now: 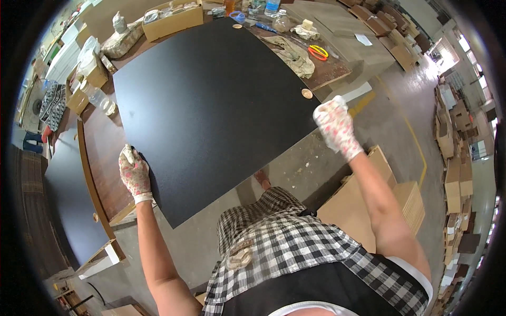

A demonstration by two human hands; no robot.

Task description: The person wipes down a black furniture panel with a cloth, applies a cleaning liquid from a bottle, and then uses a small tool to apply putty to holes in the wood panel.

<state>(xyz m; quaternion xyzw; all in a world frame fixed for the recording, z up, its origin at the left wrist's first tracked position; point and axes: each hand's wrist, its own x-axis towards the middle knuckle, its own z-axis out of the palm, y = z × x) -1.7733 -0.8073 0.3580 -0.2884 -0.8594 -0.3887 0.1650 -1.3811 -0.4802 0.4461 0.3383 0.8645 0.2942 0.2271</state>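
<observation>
A large black board [211, 110] with a smooth face lies on the brown worktable, its near corner jutting over the table's front edge. My left hand [135, 173], in a white glove with a red pattern, is closed on the board's left edge. At the board's right corner is my right hand [335, 125], in a matching glove and curled shut. White material shows at its knuckles, and whether it is a cloth or the glove itself I cannot tell. Two round wooden-coloured discs, one a near disc [307, 94], sit along the board's right edge.
Scissors with orange and yellow handles [318, 52], a crumpled cloth [291, 55] and a glass jar [280, 21] lie beyond the board. A clear bottle [99, 98] stands left, near a cardboard box [173, 22]. Another dark panel [74, 195] leans left; cardboard sheets [363, 203] stand at right.
</observation>
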